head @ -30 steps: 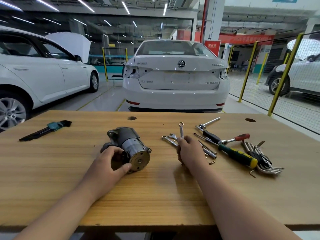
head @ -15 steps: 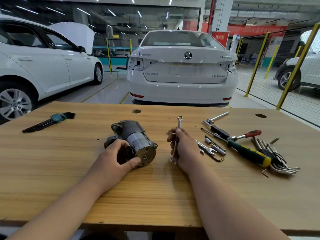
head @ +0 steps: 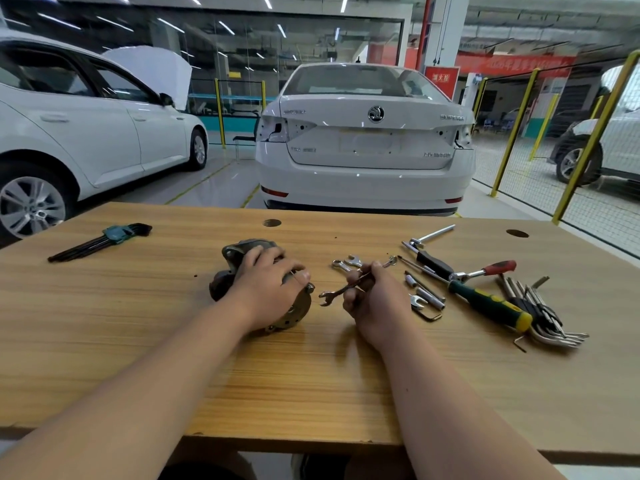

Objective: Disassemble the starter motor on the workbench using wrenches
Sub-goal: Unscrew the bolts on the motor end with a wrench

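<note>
Wrench (head: pixel 340 290) now tilted, cylindrical metal motor (head: pixel 295 310) gripped

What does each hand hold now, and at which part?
The left hand grips the starter motor over its body. The right hand holds a wrench at mid-shank, open end toward the motor.

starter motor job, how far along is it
Early. Done: a wrench is chosen; the right hand grips it, open end aimed at the motor. In hand: the left hand holds the motor down on the bench. Left: the wrench is not yet on any fastener, the motor looks whole, and no loose parts from it show beside it.
</note>
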Demonstrator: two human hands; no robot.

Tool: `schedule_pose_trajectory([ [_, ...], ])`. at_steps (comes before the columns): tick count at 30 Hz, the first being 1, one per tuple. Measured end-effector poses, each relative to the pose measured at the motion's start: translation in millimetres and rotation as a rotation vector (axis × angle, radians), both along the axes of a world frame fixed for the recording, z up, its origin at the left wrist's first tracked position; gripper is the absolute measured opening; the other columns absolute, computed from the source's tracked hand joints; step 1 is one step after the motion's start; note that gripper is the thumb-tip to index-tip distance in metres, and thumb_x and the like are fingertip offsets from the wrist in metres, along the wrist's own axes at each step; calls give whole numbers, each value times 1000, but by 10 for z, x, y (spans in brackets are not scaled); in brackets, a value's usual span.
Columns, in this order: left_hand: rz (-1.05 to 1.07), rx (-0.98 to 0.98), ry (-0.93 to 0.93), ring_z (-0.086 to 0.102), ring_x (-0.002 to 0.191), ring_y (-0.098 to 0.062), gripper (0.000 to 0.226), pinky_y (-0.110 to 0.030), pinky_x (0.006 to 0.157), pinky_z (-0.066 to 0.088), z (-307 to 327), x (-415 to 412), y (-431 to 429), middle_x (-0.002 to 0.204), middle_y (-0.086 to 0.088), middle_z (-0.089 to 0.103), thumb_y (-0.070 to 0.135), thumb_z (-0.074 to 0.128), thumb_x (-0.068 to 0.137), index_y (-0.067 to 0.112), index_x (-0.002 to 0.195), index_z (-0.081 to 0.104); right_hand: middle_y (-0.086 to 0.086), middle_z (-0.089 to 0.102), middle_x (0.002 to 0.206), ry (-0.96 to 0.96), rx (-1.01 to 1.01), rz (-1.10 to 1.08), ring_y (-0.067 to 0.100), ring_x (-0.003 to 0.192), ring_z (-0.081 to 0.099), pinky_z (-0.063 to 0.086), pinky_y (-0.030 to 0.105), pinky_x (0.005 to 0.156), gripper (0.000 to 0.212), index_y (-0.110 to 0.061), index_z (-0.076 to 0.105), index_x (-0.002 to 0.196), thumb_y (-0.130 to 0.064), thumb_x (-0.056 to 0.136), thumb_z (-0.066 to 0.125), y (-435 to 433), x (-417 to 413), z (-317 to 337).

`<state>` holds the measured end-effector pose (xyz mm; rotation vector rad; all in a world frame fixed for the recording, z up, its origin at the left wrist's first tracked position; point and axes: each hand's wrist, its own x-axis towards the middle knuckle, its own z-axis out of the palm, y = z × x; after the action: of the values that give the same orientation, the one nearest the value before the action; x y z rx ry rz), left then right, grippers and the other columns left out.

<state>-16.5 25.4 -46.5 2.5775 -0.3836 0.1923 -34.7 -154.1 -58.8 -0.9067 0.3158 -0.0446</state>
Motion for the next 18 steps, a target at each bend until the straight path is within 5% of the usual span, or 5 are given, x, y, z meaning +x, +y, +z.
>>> schedule_pose_trajectory([
  [9,-71,-26,-75,-2,137,-6,34,-40,111,5,-45,-69,-85,150,11,23,49,36,93,40,121,52,1,57,57,55,132,-9,13,38,42,37,18,40,23,-18,49,81,-27,100,38,39,-11,14],
  [15,-70,154,-87,0,141,-8,80,-40,111,16,-43,-155,-20,150,19,20,80,46,62,46,134,36,2,58,53,86,145,31,11,37,42,36,18,38,20,-15,48,80,-18,98,39,22,-45,15],
  [18,-32,195,-132,2,141,-8,83,-36,110,18,-40,-205,-50,149,20,21,79,52,61,46,135,35,1,61,51,90,115,49,10,35,43,37,16,37,23,-15,49,80,-22,100,38,63,-39,14],
])
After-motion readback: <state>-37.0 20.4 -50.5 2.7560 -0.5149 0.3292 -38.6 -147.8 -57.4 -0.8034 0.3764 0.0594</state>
